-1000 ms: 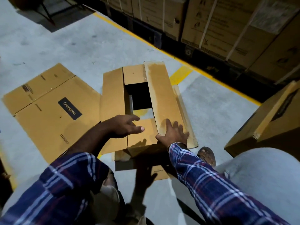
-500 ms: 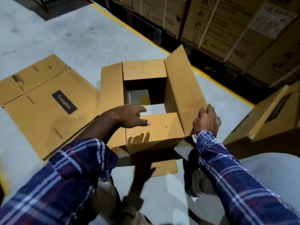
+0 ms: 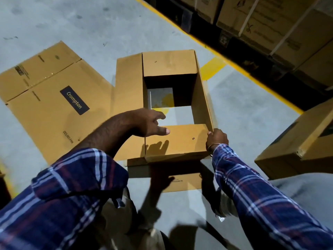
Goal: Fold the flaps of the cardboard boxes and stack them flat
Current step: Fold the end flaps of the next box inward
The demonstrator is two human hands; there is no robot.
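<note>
Open box (image 3: 169, 109): stands on the floor (image 3: 72, 24) between both hands, top flaps spread.
Left hand (image 3: 149, 124): hovers over the near flap (image 3: 176, 141), fingers loose, holding nothing.
Right hand (image 3: 217, 139): seems to pinch the near right corner; the fingertips are partly hidden.
Flattened box (image 3: 54, 98): lies flat, left of the left hand.

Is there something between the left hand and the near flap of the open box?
Nothing visible does. The left hand hovers open just above the near flap of the open box, while the right hand grips the box's right corner.
</note>
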